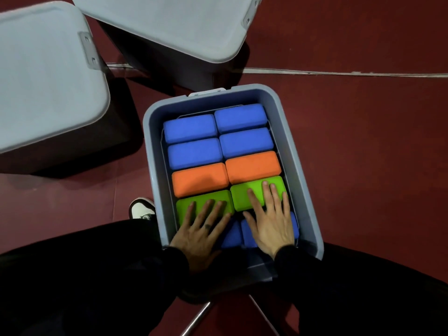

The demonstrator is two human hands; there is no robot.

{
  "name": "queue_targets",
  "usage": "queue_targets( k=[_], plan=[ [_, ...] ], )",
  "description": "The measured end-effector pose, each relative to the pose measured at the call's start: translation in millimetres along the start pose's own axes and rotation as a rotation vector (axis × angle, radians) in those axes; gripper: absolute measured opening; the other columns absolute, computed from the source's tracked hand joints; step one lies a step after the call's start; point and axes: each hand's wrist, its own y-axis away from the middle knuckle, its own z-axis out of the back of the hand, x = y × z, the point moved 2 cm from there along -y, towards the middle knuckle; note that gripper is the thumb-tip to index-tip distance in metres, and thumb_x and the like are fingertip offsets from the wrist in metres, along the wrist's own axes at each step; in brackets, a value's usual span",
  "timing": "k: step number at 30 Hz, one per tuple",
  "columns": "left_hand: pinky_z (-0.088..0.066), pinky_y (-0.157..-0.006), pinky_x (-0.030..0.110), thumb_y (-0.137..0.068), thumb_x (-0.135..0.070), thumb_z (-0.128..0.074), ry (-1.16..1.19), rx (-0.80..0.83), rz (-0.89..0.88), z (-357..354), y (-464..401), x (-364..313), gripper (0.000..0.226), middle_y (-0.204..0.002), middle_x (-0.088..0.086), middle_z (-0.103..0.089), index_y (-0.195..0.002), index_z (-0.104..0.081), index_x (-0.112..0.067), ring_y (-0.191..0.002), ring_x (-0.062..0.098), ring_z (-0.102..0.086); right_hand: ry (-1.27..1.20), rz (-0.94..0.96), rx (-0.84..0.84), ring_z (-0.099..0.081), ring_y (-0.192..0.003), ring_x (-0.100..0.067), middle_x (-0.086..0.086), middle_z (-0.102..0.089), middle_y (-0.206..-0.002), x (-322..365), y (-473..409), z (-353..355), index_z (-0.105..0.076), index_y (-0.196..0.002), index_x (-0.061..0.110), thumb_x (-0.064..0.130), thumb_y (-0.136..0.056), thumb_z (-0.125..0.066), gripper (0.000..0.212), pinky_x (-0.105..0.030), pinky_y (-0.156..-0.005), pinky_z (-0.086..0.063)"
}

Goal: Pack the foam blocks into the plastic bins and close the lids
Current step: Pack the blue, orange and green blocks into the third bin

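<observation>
An open grey plastic bin [294, 151] stands on the floor between my knees, lid off. Foam blocks fill it in two columns: several blue blocks [191, 128] at the far end, two orange blocks [200, 178] in the middle, then two green blocks. My left hand [200, 229] lies flat with spread fingers on the left green block [184, 207]. My right hand [269, 219] presses flat on the right green block [244, 194]. Under both hands, lower blue blocks [232, 235] show at the near end.
Two more grey bins with closed lids stand nearby: one at the far left [46, 76], one at the top centre [169, 25]. A shoe [141, 209] rests left of the open bin. The floor is dark red with a pale line [339, 73]. Metal legs [197, 318] show below.
</observation>
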Motion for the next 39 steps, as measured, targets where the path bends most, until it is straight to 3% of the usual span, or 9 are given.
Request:
queue_targets(
  k=[3,8,12,14,16,19,23,28,39],
  plan=[
    [-0.017,-0.113,0.074,-0.077,-0.071,-0.056,0.058,-0.001,0.134,-2,-3,0,0.106,-0.168,0.011,-0.013,-0.161,-0.017,-0.019,-0.154,0.04,-0.011,-0.056,0.082,-0.144,-0.038,-0.146,-0.036,-0.018,-0.043,-0.155,3,-21,0,-0.065,-0.129,0.009,0.042,-0.104,-0.051,0.044,-0.055,-0.121,-0.025],
    [-0.014,-0.114,0.073,-0.08,-0.082,-0.04,0.046,0.06,0.157,-9,-11,2,0.1,-0.168,0.009,-0.013,-0.159,-0.029,-0.021,-0.154,0.038,-0.014,-0.104,0.049,-0.25,-0.053,-0.127,-0.032,-0.013,-0.06,-0.131,1,-26,-5,-0.072,-0.112,0.01,0.038,-0.1,-0.06,0.033,-0.047,-0.115,-0.035],
    [-0.012,-0.116,0.072,-0.076,-0.089,-0.038,0.069,0.024,0.147,-5,-8,2,0.106,-0.168,0.007,-0.016,-0.158,-0.031,-0.021,-0.154,0.036,-0.015,-0.087,0.079,-0.21,-0.038,-0.146,-0.034,-0.017,-0.043,-0.155,4,-25,-2,-0.061,-0.134,0.009,0.036,-0.104,-0.053,0.042,-0.053,-0.122,-0.025],
    [-0.01,-0.115,0.073,-0.068,-0.092,-0.04,0.043,0.01,0.114,-4,-7,4,0.117,-0.168,0.009,-0.017,-0.159,-0.028,-0.02,-0.153,0.039,-0.015,-0.018,0.101,-0.109,-0.017,-0.156,-0.032,-0.016,-0.019,-0.168,6,-28,-2,-0.034,-0.158,0.013,0.045,-0.106,-0.042,0.062,-0.056,-0.124,-0.019],
    [-0.008,-0.112,0.078,-0.06,-0.091,-0.04,0.016,0.009,0.114,-2,-11,9,0.122,-0.168,0.01,-0.017,-0.16,-0.021,-0.023,-0.153,0.04,-0.012,0.04,0.069,-0.044,-0.008,-0.158,-0.03,-0.013,-0.009,-0.171,8,-34,1,-0.018,-0.162,0.02,0.06,-0.104,-0.032,0.073,-0.057,-0.124,-0.015],
    [-0.005,-0.111,0.078,-0.064,-0.095,-0.034,0.044,0.055,0.203,10,-18,14,0.114,-0.168,0.008,-0.014,-0.159,-0.021,-0.035,-0.153,0.04,-0.012,0.053,-0.008,-0.041,-0.023,-0.154,-0.033,-0.012,-0.024,-0.166,15,-43,5,-0.032,-0.159,0.023,0.067,-0.1,-0.035,0.074,-0.057,-0.121,-0.021],
    [-0.012,-0.116,0.069,-0.085,-0.082,-0.032,0.041,-0.064,0.193,29,-26,17,0.084,-0.16,0.014,-0.035,-0.151,-0.042,-0.031,-0.147,0.039,-0.026,0.015,-0.014,-0.188,-0.049,-0.129,-0.04,-0.018,-0.05,-0.141,18,-63,10,-0.057,-0.135,0.013,0.052,-0.1,-0.049,0.053,-0.053,-0.108,-0.037],
    [-0.003,-0.116,0.072,-0.083,-0.089,-0.024,0.063,0.007,0.333,23,-45,31,0.103,-0.17,0.006,0.0,-0.162,-0.015,-0.022,-0.156,0.032,0.002,0.09,0.075,-0.063,-0.019,-0.155,-0.036,-0.014,-0.018,-0.169,16,-60,1,-0.028,-0.161,0.018,0.055,-0.105,-0.033,0.068,-0.06,-0.123,-0.013],
    [-0.007,-0.112,0.076,-0.082,-0.09,-0.024,0.117,0.037,0.341,18,-44,15,0.107,-0.169,0.008,-0.011,-0.158,-0.029,-0.016,-0.155,0.037,-0.008,0.076,0.036,-0.005,-0.016,-0.156,-0.034,-0.013,-0.017,-0.169,18,-53,-1,-0.03,-0.16,0.02,0.055,-0.105,-0.033,0.066,-0.059,-0.124,-0.013]
  ],
)
